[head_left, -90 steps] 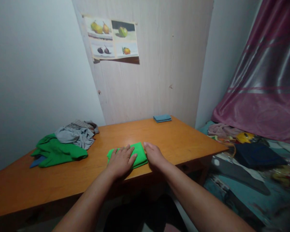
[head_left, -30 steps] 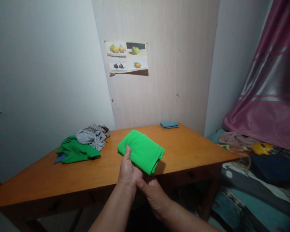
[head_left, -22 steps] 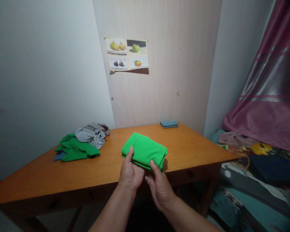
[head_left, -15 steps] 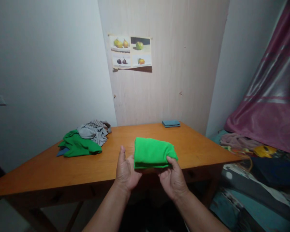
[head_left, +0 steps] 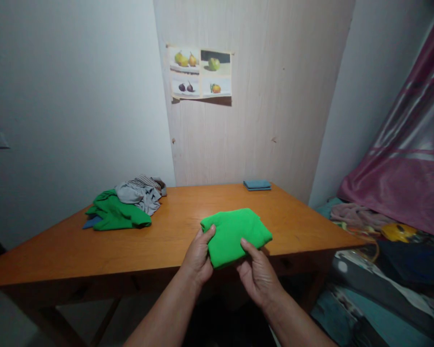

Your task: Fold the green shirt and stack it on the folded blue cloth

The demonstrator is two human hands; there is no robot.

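A folded bright green cloth (head_left: 235,233) is held just above the front edge of the orange wooden table (head_left: 137,246). My left hand (head_left: 198,258) grips its left side, thumb on top and fingers under it. My right hand (head_left: 258,274) holds the near right edge, thumb pressed on the top. Both hands are closed on the cloth.
A heap of unfolded clothes (head_left: 125,209), green, grey and striped, lies at the table's left back. A small folded blue cloth (head_left: 256,184) sits at the far edge by the wooden panel. Cluttered bedding (head_left: 383,241) and a purple curtain (head_left: 405,164) are to the right.
The green cloth was pressed flat on the table, then lifted and turned in both hands. It now sits lower and more level, with both thumbs on top.
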